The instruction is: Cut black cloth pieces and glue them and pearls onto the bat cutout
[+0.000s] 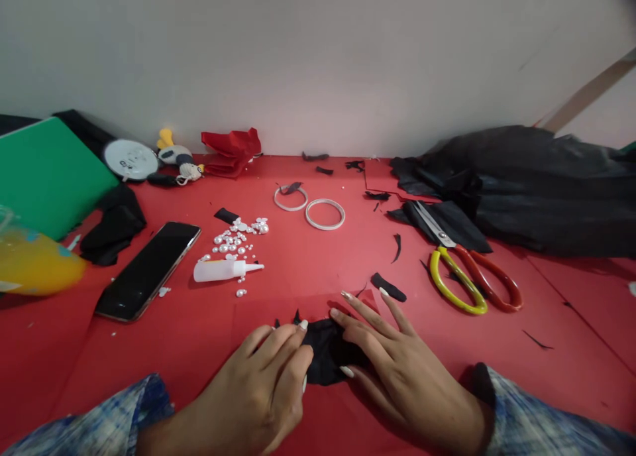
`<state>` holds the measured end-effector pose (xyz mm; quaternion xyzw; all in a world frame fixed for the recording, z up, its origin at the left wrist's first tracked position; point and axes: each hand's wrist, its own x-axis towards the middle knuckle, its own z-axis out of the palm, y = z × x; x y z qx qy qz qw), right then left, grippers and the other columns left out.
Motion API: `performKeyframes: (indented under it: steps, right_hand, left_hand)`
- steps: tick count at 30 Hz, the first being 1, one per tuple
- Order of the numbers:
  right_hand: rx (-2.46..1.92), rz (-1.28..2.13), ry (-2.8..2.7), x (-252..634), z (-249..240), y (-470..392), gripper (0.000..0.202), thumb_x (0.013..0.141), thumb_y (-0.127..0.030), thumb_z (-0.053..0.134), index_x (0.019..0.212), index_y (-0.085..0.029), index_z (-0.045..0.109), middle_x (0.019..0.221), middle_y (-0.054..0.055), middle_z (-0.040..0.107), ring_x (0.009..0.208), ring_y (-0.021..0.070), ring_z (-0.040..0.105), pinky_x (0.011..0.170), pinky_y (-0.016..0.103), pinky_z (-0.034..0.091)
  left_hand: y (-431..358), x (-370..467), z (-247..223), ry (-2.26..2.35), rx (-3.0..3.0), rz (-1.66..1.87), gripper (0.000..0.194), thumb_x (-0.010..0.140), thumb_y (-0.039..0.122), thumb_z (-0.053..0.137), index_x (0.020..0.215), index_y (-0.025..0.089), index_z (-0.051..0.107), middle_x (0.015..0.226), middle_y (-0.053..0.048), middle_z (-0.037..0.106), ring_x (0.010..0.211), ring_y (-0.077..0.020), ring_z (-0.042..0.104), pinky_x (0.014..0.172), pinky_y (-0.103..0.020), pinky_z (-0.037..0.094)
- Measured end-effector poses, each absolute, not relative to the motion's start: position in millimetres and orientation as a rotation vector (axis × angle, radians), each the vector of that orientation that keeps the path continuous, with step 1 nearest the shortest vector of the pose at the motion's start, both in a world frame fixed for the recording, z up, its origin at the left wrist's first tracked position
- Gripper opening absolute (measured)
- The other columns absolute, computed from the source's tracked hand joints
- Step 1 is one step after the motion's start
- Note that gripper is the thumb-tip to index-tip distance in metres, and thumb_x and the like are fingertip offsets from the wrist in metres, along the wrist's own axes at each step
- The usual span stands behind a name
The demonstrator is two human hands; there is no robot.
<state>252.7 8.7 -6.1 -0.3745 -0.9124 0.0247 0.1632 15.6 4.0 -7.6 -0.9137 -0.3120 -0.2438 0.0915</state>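
Note:
A piece of black fabric lies on a red sheet at the front middle of the red table. My left hand is at its left edge, fingers curled and pressed together on the fabric. My right hand rests on the fabric's right side with its fingers spread, the fingertips touching cloth and sheet. Beyond them stand two white rings, one with a black scrap across it. A black strip lies just past my right fingertips.
Scissors with yellow and red handles lie right, before a heap of black material. At left are a phone, a glue bottle, white beads, a green board and a yellow item.

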Motion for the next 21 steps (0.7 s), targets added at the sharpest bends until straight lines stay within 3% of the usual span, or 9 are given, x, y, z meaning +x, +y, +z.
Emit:
performKeyframes:
  steps: [8, 13, 17, 21]
  right_hand:
    - [-0.968, -0.073, -2.44, 256.5, -11.3, 4.2, 0.021, 0.089, -0.007, 0.047, 0.107, -0.014, 0.055, 0.126, 0.011, 0.066, 0.139, 0.0219, 0.037, 0.12, 0.043, 0.009]
    - [-0.901, 0.159, -2.621, 250.8, -5.3, 8.3, 0.022, 0.094, -0.025, 0.051, 0.114, -0.016, 0.054, 0.135, 0.007, 0.06, 0.138, 0.0195, 0.038, 0.121, 0.04, 0.002]
    - [-0.92, 0.27, -2.714, 250.9, -3.8, 11.3, 0.031, 0.094, -0.033, 0.051, 0.121, -0.016, 0.051, 0.14, 0.007, 0.054, 0.141, 0.0214, 0.032, 0.12, 0.045, -0.005]
    - [-0.975, 0.186, -2.652, 251.2, -6.1, 9.3, 0.033, 0.093, -0.026, 0.052, 0.123, -0.014, 0.05, 0.132, 0.009, 0.062, 0.137, 0.0222, 0.04, 0.119, 0.044, -0.009]
  left_hand:
    - [1.2, 13.9, -8.2, -0.95, -2.665, -0.75, 0.014, 0.083, 0.007, 0.051, 0.096, 0.011, 0.055, 0.112, -0.018, 0.068, 0.109, -0.0318, 0.059, 0.086, -0.043, 0.044]
    - [0.2, 14.3, -9.7, -0.883, -2.823, -0.596, 0.027, 0.086, 0.009, 0.045, 0.11, 0.011, 0.055, 0.132, -0.012, 0.059, 0.123, -0.0264, 0.05, 0.099, -0.04, 0.038]
    - [2.5, 16.2, -6.7, -0.901, -2.783, -0.671, 0.024, 0.087, 0.012, 0.043, 0.107, 0.01, 0.056, 0.118, -0.011, 0.066, 0.119, -0.0244, 0.053, 0.101, -0.038, 0.037]
    - [1.6, 15.3, -6.2, -0.876, -2.723, -0.729, 0.019, 0.086, 0.013, 0.044, 0.101, 0.01, 0.057, 0.104, -0.011, 0.07, 0.11, -0.0242, 0.059, 0.099, -0.038, 0.04]
